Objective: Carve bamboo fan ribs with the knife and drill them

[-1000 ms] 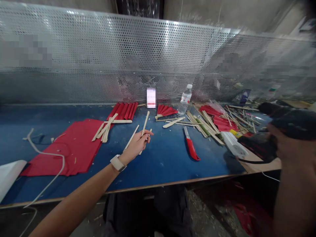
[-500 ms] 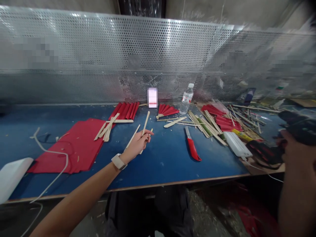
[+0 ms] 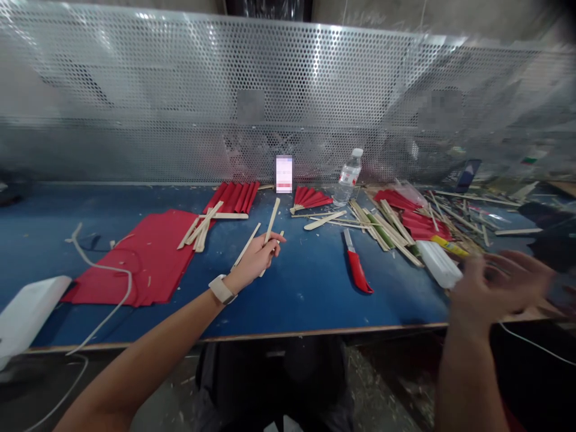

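Observation:
My left hand point(image 3: 256, 259), with a pale watch on its wrist, is low over the blue table, fingers closed around a bamboo strip point(image 3: 272, 219) that points away from me. A second bamboo strip point(image 3: 246, 246) lies beside this hand, and part of another shows under the fingers. On the right, my right hand point(image 3: 499, 285) is blurred by motion, with thumb and fingers apart and nothing visible in it. It is near a white power bank point(image 3: 438, 264) and a yellow tube point(image 3: 449, 246). A dark, smeared power drill point(image 3: 551, 234) is beyond it.
A red-handled knife point(image 3: 359, 273) lies right of centre. Red sheets point(image 3: 135, 261) and pleated red paper point(image 3: 234, 198) are at left, a small red fan point(image 3: 310, 198) and water bottle point(image 3: 348, 178) behind. Bamboo strips point(image 3: 391, 231) pile up at right. A perforated metal screen point(image 3: 180, 102) closes the back.
My right hand has come away from the power drill at the far right and moved left towards me. My left hand keeps its hold on the bamboo strip. The view has shifted slightly.

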